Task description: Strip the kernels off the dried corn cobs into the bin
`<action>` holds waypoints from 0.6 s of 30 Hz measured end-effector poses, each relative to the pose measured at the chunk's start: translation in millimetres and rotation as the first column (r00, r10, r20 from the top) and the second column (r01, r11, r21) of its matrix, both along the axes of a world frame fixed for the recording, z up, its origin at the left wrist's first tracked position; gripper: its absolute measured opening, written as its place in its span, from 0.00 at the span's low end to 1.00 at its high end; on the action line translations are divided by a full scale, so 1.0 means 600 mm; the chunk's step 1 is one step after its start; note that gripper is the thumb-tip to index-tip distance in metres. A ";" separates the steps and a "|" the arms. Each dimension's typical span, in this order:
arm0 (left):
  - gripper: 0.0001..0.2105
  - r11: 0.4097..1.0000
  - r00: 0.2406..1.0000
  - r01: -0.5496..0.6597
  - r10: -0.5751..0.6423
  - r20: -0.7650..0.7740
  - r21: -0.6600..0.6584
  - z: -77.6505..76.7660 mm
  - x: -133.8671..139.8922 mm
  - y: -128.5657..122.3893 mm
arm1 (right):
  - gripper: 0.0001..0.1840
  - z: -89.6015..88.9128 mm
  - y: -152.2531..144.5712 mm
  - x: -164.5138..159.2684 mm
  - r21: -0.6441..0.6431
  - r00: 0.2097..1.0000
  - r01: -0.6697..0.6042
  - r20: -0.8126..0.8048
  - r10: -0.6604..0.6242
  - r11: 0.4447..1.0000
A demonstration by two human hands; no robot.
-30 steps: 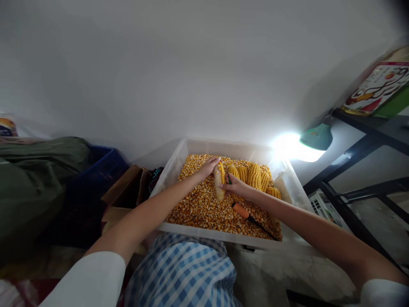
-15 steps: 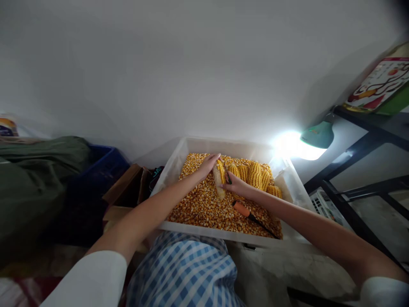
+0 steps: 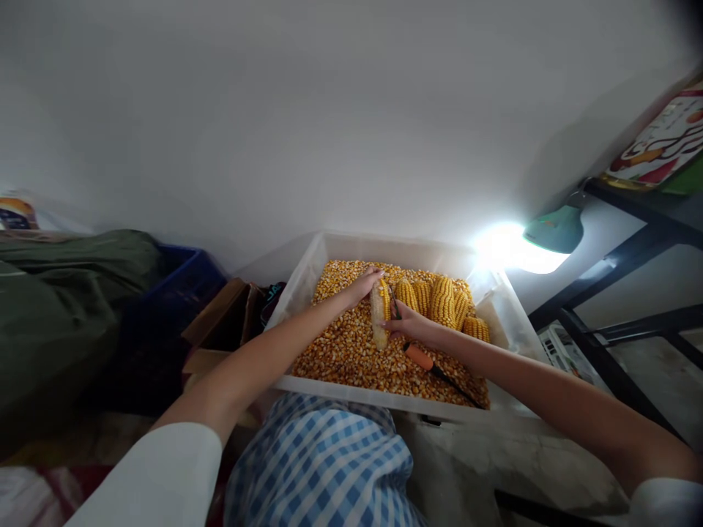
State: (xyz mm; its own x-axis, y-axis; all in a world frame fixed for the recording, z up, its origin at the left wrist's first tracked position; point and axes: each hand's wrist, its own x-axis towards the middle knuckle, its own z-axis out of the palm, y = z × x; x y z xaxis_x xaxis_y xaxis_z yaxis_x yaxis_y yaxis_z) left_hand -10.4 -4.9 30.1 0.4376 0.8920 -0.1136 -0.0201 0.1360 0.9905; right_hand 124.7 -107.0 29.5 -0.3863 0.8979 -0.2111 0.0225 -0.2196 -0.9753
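Wall point(image 3: 351, 124): is being lit by a lamp point(image 3: 554, 230) at right.
Bin point(image 3: 406, 401): kernels point(image 3: 337, 351) and, at right, ears point(image 3: 442, 300) are being held.
Cob point(image 3: 378, 315): is being held over the kernels, left of the ears, one side stripped.
Left hand point(image 3: 367, 281): the cob's far end is being grasped.
Right hand point(image 3: 408, 323): a slim tool point(image 3: 395, 301) is being gripped beside the cob.
Orange tool point(image 3: 419, 356): is being borne by the kernels.

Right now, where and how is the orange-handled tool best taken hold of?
Probably by its thick orange handle, coming down from the near side of the bin. The tool lies on loose kernels, handle pointing away and left, thinner dark shaft toward the near right. The right forearm crosses just beyond it, so the near approach looks freer.
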 end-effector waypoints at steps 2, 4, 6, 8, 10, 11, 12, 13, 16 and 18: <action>0.09 0.999 1.000 0.015 -0.015 -0.003 -0.034 0.004 0.000 -0.003 | 0.26 -0.004 0.000 -0.002 -0.018 1.000 0.015 -0.008 -0.015 1.000; 0.11 0.996 0.999 0.043 -0.040 0.036 -0.084 0.009 0.001 -0.007 | 0.26 -0.009 0.001 -0.004 -0.024 0.999 0.042 -0.010 -0.042 0.999; 0.12 0.989 0.988 0.065 -0.044 0.150 -0.134 0.016 0.005 -0.009 | 0.26 -0.014 0.004 -0.006 0.019 0.996 0.083 0.035 -0.084 0.996; 0.12 0.980 0.958 0.093 -0.040 0.282 -0.177 0.024 0.008 -0.008 | 0.24 -0.017 0.010 -0.005 0.141 0.975 0.122 0.166 -0.145 0.983; 0.17 0.975 0.938 0.100 -0.026 0.345 -0.198 0.030 0.010 -0.006 | 0.22 -0.017 0.016 0.000 0.297 0.909 0.116 0.353 -0.222 0.948; 0.20 0.977 0.940 0.089 -0.017 0.340 -0.196 0.032 0.010 -0.004 | 0.21 -0.016 0.020 0.003 0.361 0.858 0.096 0.442 -0.261 0.928; 0.22 0.981 0.949 0.063 -0.001 0.315 -0.184 0.032 0.010 -0.002 | 0.20 -0.014 0.022 0.006 0.408 0.804 0.071 0.517 -0.294 0.910; 0.22 0.986 0.960 0.023 0.025 0.280 -0.166 0.030 0.010 0.000 | 0.18 -0.012 0.024 0.009 0.438 0.758 0.045 0.570 -0.316 0.898; 0.19 0.991 0.980 -0.081 0.098 0.173 -0.104 0.019 0.010 0.005 | 0.15 -0.008 0.026 0.015 0.496 0.691 -0.011 0.632 -0.351 0.869; 0.16 0.988 0.982 -0.131 0.140 0.129 -0.078 0.010 0.011 0.009 | 0.14 -0.007 0.026 0.016 0.519 0.683 -0.034 0.636 -0.360 0.854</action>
